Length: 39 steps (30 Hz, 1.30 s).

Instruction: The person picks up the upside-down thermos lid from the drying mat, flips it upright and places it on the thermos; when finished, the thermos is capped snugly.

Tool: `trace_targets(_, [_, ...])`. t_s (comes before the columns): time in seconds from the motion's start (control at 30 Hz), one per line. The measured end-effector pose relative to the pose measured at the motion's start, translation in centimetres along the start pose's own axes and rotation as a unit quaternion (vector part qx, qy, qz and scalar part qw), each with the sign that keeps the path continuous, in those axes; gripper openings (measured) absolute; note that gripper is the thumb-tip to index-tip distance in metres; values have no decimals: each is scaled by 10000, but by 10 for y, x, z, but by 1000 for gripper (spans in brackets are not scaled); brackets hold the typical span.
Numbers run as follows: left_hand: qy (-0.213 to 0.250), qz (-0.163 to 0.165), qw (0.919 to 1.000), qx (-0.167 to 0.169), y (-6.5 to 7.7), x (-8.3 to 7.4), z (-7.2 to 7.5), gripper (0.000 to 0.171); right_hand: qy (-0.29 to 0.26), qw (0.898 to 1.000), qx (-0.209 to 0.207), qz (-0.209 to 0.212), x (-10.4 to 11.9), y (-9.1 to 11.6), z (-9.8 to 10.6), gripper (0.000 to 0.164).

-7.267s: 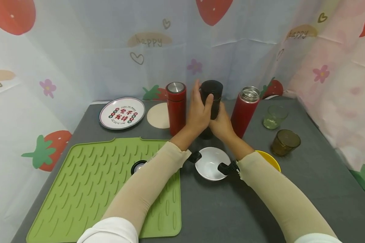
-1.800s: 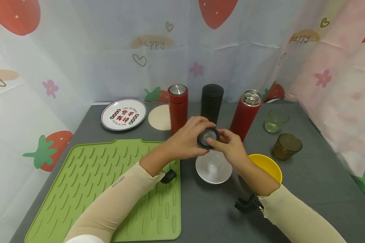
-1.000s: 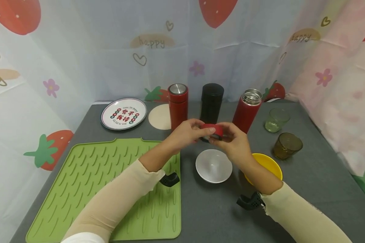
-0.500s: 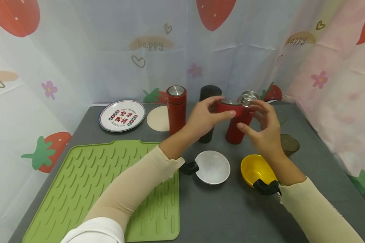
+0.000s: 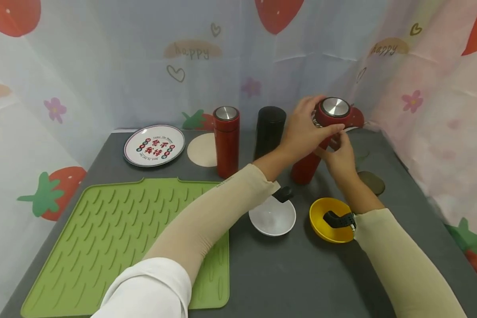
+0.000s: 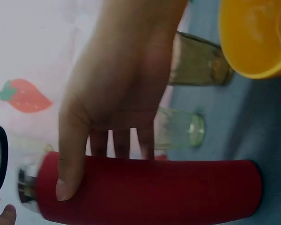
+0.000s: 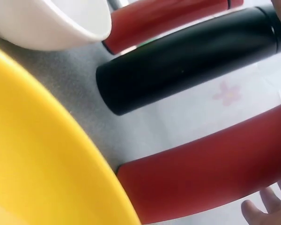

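Note:
My left hand (image 5: 303,132) holds a red lid with a shiny silver top (image 5: 335,107) by its rim. The lid is over the mouth of an uncapped red thermos flask (image 5: 305,168), and the left wrist view shows a small gap between the lid and the steel neck (image 6: 27,183). My right hand (image 5: 340,160) grips the flask's upper body, thumb (image 6: 68,180) across the near side and fingers behind. The flask stands upright on the grey table. In the right wrist view the flask (image 7: 206,173) shows from below, with several fingertips (image 7: 253,211) at its side.
A black flask (image 5: 269,128) and a capped red flask (image 5: 227,145) stand to the left. In front are a white bowl (image 5: 272,221) and a yellow bowl (image 5: 322,221). Two glasses, green (image 6: 178,129) and brown (image 6: 196,61), stand at right. A green mat (image 5: 123,243) and plate (image 5: 154,145) lie left.
My hands have left the black flask. They turned the red lid over, silver top up, and carried it right to the uncapped flask. My right hand has moved from the lid onto that flask.

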<state>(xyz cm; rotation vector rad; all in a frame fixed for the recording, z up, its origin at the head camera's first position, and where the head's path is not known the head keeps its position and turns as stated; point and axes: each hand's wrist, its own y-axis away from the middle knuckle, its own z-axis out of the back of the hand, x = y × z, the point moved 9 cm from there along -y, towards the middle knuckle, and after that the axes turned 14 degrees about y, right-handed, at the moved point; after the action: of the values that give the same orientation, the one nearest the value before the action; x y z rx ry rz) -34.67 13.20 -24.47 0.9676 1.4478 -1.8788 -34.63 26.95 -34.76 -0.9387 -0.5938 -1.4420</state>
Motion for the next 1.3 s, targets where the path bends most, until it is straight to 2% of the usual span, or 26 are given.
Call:
trace_targets(0.13, [-154,140,9995,-220,-1,17,0,73,21,9998,214,-6,-5,-4,-8,80])
trace_targets(0.3, [94,349,9982,-473,1,37,2,74,79,9993,322,186,-5,-3,-17,71])
trace_targets(0.4, [233,373,9977,-512,1,42,-1,74,156,9991,353,192,-6,-3,-17,70])
trace_targets(0.7, [269,333,9981,-435,3,51,-8,74,212,9982,516,202,-7,-4,-18,69])
trace_targets(1.0, [712,182,9964,-420,14,57,-9,74,190,9984,459,280,-6,-4,-18,68])
trace_targets(1.1, [668,-5,9970,-400,19,56,-10,72,162,9984,422,326,-5,-5,-19,67])
trace_targets(1.2, [507,-217,9978,-373,22,53,-12,63,153,9986,376,338,-6,-5,-18,67])
trace_targets(1.3, [370,-208,9984,-371,21,52,-15,55,143,9985,338,415,-5,-5,-17,67])
